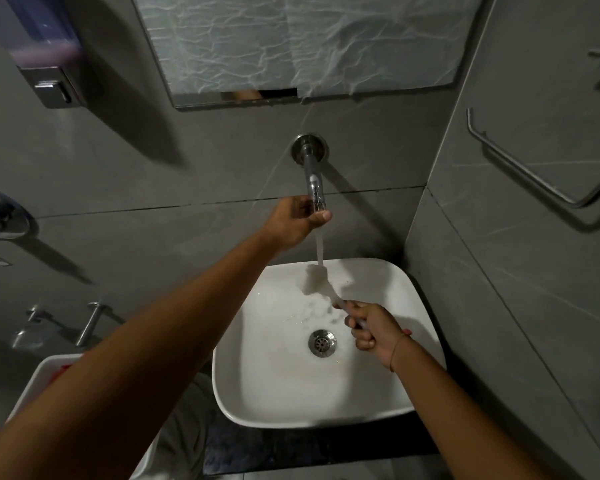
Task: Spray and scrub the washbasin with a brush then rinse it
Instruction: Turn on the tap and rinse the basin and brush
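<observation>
Two hands engaged | left hand (297, 220) grips tap (315, 188) | right hand (371, 332) clenches brush (321, 280), probably bristles under stream | I read handle axis toward tap | washbasin (257, 393) below.

The washbasin (257, 386) sits on the worktop (267, 448) below the wall tap (314, 181), with a soap dispenser (45, 50) upper left and a rail (534, 168) right.

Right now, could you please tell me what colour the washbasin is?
The washbasin is plain white, with a silver metal drain; the head view shows it clearly.
</observation>
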